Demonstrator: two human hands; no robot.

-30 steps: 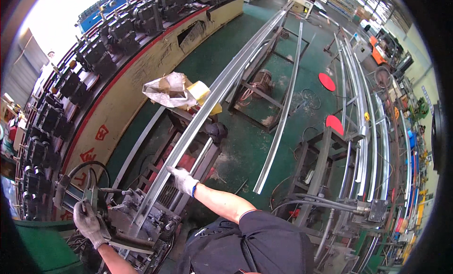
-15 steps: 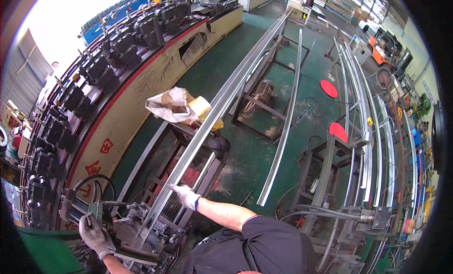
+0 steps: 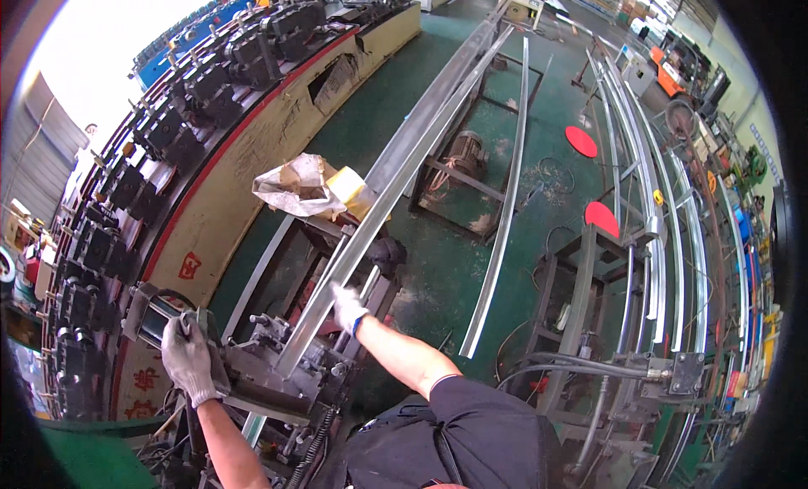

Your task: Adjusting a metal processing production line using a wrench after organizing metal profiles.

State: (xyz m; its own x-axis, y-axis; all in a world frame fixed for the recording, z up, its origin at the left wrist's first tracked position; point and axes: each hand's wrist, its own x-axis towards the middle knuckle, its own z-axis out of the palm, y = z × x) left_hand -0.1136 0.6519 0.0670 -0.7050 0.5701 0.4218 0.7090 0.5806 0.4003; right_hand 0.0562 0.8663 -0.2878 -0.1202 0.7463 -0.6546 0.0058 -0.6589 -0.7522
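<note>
A metalworking factory floor is shown, of the kind where sheet metal is rolled into long sections. A green painted concrete floor [image 3: 396,119] is seen, littered with scraps and cables. Along one side a long roll-forming line [image 3: 210,77] is set, with rows of dark roller stands on a tan base edged in red. Long grey metal profiles [image 3: 404,165] are laid on steel frames, and more curved lengths are stacked on racks [image 3: 648,194] at the far side. An electric motor [image 3: 465,148] is mounted under a stand, and an orange forklift [image 3: 673,64] is parked in the background.
</note>
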